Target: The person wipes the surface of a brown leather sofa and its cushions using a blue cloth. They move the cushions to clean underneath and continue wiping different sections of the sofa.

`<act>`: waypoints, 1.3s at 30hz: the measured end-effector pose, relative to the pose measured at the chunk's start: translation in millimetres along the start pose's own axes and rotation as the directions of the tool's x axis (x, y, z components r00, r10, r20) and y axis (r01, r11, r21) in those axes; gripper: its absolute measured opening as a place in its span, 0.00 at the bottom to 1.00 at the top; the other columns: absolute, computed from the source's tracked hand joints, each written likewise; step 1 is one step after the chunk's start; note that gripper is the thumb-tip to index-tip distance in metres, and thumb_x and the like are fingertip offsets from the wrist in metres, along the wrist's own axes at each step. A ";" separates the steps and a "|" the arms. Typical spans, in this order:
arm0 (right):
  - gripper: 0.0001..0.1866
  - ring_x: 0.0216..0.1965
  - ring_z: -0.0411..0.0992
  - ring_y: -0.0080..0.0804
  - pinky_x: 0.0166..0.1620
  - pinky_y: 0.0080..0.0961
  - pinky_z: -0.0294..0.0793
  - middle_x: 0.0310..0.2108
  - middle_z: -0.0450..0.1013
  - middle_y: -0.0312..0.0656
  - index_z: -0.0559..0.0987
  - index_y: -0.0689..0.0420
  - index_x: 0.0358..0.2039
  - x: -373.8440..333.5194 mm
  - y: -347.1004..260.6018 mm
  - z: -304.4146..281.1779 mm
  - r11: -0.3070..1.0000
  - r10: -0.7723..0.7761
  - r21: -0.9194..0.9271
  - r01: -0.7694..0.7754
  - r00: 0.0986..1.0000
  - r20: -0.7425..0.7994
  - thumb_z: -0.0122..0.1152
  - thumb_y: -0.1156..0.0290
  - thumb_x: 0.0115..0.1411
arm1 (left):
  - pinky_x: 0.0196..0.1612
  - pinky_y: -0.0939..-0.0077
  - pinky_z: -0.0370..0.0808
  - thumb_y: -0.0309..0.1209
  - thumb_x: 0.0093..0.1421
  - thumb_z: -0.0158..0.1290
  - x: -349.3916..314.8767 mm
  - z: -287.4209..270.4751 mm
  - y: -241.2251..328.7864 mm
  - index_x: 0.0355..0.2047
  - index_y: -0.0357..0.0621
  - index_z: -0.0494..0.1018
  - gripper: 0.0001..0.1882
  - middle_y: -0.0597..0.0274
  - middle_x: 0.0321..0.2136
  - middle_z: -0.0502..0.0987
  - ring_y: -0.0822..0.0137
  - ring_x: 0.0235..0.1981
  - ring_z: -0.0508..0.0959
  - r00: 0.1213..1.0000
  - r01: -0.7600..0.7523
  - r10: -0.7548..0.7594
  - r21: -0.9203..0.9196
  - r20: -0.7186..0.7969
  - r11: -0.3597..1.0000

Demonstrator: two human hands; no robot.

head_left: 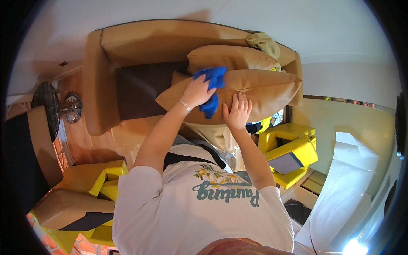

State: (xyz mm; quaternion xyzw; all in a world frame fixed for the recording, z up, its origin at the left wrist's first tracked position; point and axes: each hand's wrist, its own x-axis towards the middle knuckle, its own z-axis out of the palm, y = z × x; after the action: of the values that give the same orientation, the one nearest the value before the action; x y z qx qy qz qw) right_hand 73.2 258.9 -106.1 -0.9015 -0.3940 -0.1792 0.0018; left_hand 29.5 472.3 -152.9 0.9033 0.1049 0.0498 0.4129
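Note:
My left hand is closed on a crumpled blue cloth, which it presses against the left part of a large tan leather cushion. Part of the cloth hangs down the cushion's near side. My right hand lies with its fingers spread on the same cushion, right of the cloth, and holds nothing. Behind this cushion a second tan cushion leans on the backrest. Both are on the right part of a tan sofa with a dark brown seat base.
Beige fabric hangs over the sofa's back right. Yellow padded furniture stands at the right, near a large white sheet. Tan and yellow seating is at the lower left. A dark round-topped table stands beyond the sofa's left arm.

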 end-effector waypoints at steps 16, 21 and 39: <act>0.34 0.68 0.56 0.47 0.68 0.60 0.48 0.67 0.61 0.45 0.68 0.56 0.64 34.2 -7.7 21.7 0.986 0.155 -0.073 -0.150 0.986 0.065 0.56 0.52 0.61 | 0.32 0.70 0.73 0.39 0.68 0.51 -86.8 -68.7 -97.5 0.39 0.31 0.76 0.19 0.61 0.30 0.78 0.69 0.29 0.75 0.756 0.640 -0.580 -0.526 0.303 0.560; 0.30 0.67 0.58 0.47 0.67 0.64 0.47 0.66 0.64 0.41 0.71 0.51 0.63 38.8 5.4 17.5 0.994 0.111 0.011 -0.112 0.992 0.056 0.56 0.54 0.62 | 0.37 0.69 0.75 0.29 0.65 0.48 -69.1 -64.9 -53.6 0.39 0.29 0.75 0.13 0.59 0.32 0.77 0.67 0.33 0.77 0.760 0.455 -0.594 -0.868 0.263 0.199; 0.32 0.69 0.57 0.45 0.70 0.50 0.50 0.67 0.63 0.43 0.70 0.51 0.63 77.0 -18.4 28.3 0.880 -0.231 0.459 0.121 0.954 0.192 0.62 0.55 0.60 | 0.62 0.43 0.60 0.40 0.59 0.55 -50.0 -57.3 -65.6 0.52 0.41 0.74 0.24 0.40 0.65 0.63 0.38 0.62 0.65 0.685 0.331 -0.159 0.109 -0.711 0.937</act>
State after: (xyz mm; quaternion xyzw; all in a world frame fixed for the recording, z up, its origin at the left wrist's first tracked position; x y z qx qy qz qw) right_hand 117.3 330.4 -110.1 -0.8525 -0.5024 0.0262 0.1423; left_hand -39.0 544.8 -165.2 0.8374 0.3770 0.3152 0.2394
